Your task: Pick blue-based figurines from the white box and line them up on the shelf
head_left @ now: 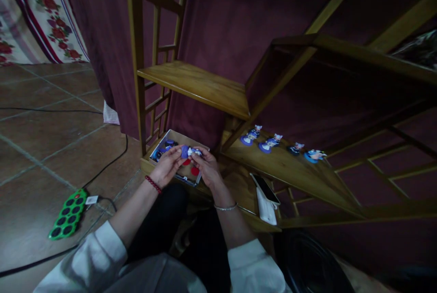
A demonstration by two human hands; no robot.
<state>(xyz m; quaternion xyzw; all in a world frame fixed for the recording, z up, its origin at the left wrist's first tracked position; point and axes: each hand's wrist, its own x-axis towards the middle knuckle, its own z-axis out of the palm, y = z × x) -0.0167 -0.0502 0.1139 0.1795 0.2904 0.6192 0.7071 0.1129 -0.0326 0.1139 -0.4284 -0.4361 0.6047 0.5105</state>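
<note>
A small purple and white figurine [194, 151] is held between my two hands above an open cardboard box [201, 179]. My left hand [168, 164] pinches its purple end, which looks like a round base. My right hand [207, 165] has its fingers closed on the white end. Inside the box, more purple and blue figurine pieces [167, 146] lie at the left, and red round pieces [195, 171] sit at the right. Fingers cover part of the figurine, so its details are hard to make out.
Several figurines [269, 143] on round bases stand along a wooden shelf [293, 179] to the right. A phone [265, 188] lies on a white object lower down. An upper shelf board [198, 84] juts out above the box. A green power strip [69, 213] with cables rests on the tiled floor.
</note>
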